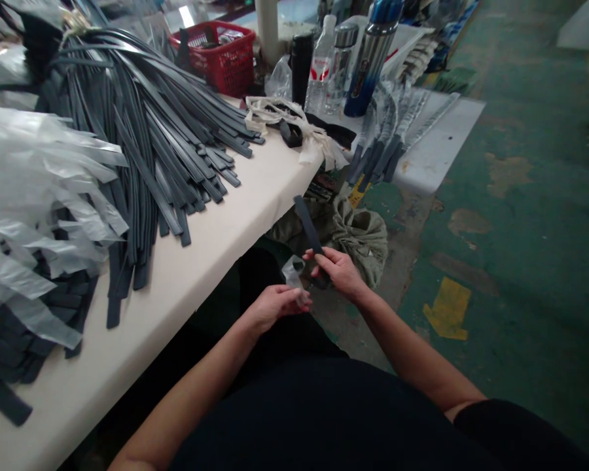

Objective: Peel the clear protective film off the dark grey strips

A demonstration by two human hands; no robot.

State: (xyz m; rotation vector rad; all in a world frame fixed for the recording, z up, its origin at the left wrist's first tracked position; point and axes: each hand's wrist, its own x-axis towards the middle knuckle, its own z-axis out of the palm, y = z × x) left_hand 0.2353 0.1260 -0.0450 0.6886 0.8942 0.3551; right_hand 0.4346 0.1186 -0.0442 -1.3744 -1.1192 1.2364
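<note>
In front of my body, beyond the table's edge, my right hand point(338, 269) is closed around a dark grey flat strap point(307, 222), whose upper end sticks up past the fingers. Just left of it and lower, my left hand point(279, 305) pinches a small clear plastic sleeve point(293, 271); the sleeve's top stands open beside the strap, apart from it. On the table lies a big fanned bundle of similar grey straps point(152, 131), tied at its far end. Milky plastic sleeves point(44, 190) are heaped to its left, over more strap ends.
A red basket point(230, 62), a water bottle point(321, 65) and a blue steel flask point(373, 62) stand at the back. Sleeved straps point(385, 140) hang over a white board point(436, 154). Below are a greenish sack point(360, 235) and a green floor point(535, 275) with a yellow arrow point(449, 307).
</note>
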